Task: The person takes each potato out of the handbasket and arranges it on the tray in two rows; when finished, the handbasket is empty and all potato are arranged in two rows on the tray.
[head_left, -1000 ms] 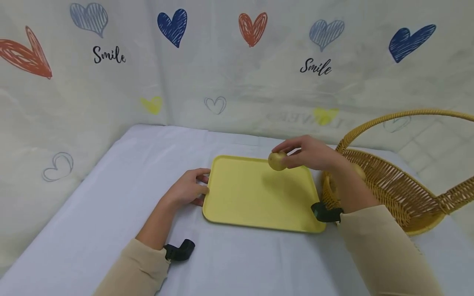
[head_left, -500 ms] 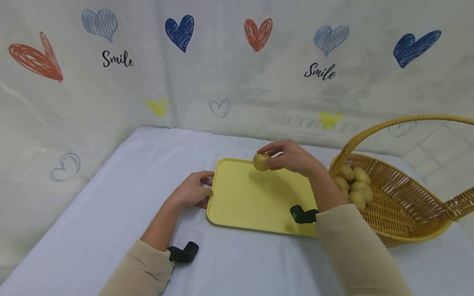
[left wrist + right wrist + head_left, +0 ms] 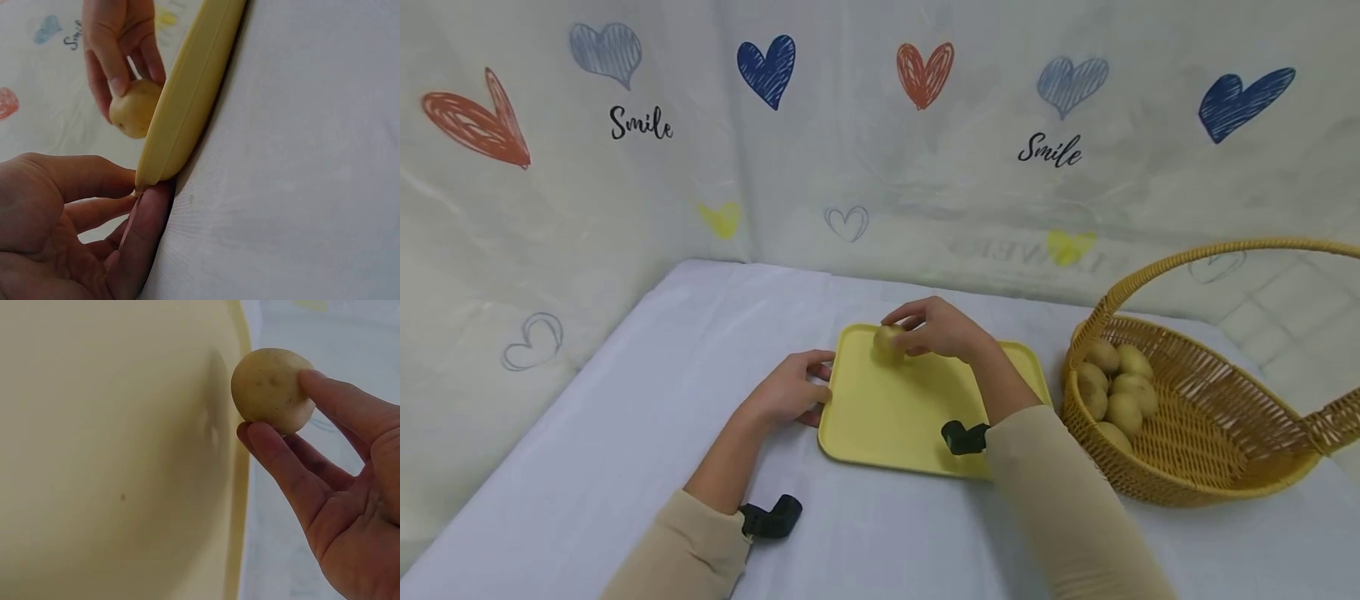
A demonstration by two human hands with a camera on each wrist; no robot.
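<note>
A yellow rectangular tray lies on the white-covered table. The left hand grips its left edge; in the left wrist view the thumb and a finger pinch the tray's rim. Over the tray's back left corner, the right hand holds a round potato. The right wrist view shows the potato between the thumb and fingertips of the right hand, above the tray surface. Whether the potato touches the tray cannot be told.
To the right of the tray stands a wicker basket with a tall arched handle. Several potatoes lie in its left part. Behind the table hangs a white sheet with printed hearts.
The right hand has carried the potato leftward over the tray, from its back right part to the back left. Potatoes in the basket have come into view. The left hand stays on the rim.
</note>
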